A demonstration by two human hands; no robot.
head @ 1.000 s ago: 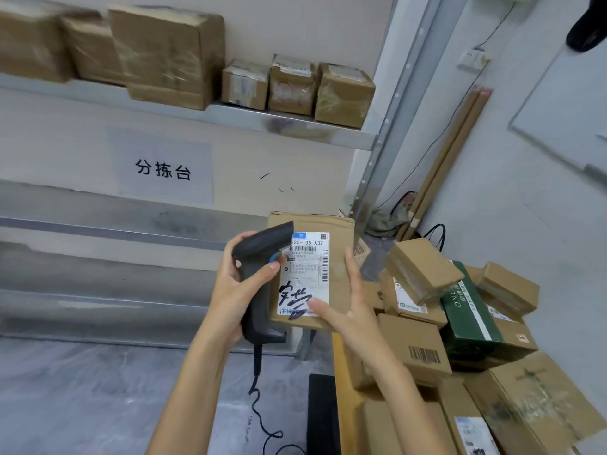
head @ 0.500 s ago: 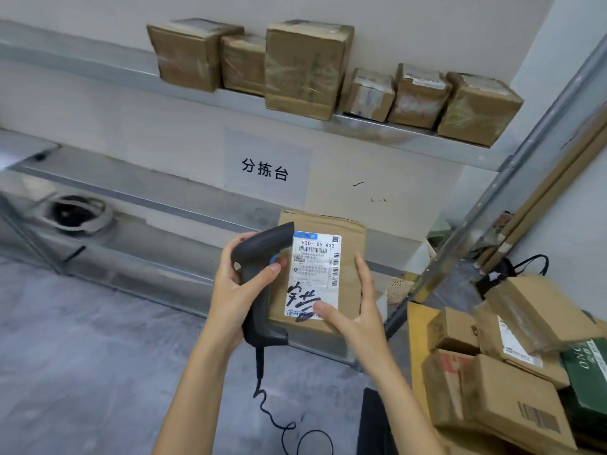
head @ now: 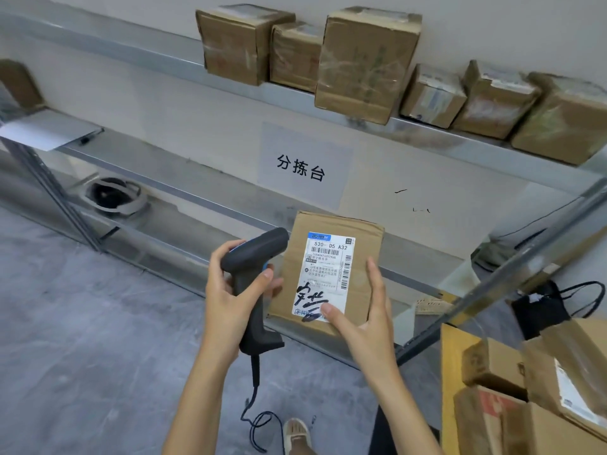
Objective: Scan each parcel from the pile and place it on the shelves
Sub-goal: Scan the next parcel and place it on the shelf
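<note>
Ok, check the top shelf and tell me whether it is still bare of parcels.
No. Six cardboard parcels stand in a row on the top shelf against the wall.

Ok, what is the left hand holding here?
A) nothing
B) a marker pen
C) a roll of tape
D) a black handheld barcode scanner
D: the left hand grips the black handheld barcode scanner beside the labelled brown cardboard parcel, which the right hand holds.

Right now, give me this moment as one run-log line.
left hand: grips scanner | right hand: holds parcel, label up | top shelf: six boxes
</note>
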